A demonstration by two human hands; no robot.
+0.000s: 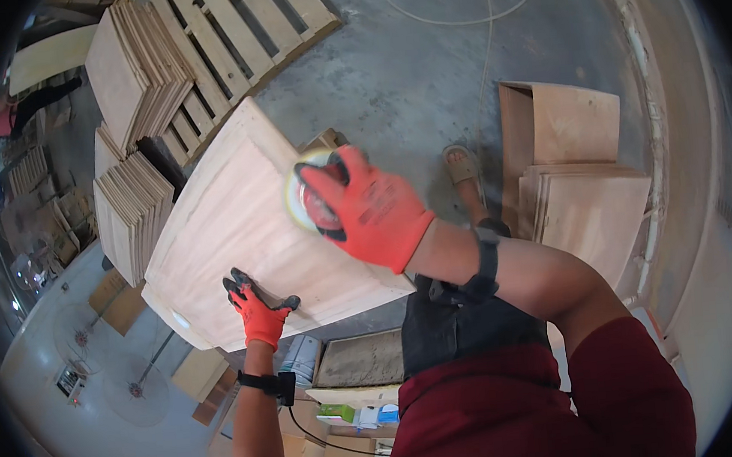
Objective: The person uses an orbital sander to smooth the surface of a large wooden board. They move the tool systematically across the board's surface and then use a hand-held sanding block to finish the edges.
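Currently mid-work, judging by the streaky face of the pale wooden panel, lying beneath both hands. Can't tell finished areas from unfinished on it; probably needing more passes. Running a round power tool, blurred, likely a sander, apparently against the panel's right edge. Gripping the tool from above with the right hand, fingers wrapped round its body. Resting the left hand near the panel's lower edge, with fingers spread, gripping nothing. Farther out, stacked panels by a slatted pallet at upper left; more wooden pieces at right, worked or not, can't tell. Beyond, a thin hose looping on grey floor.
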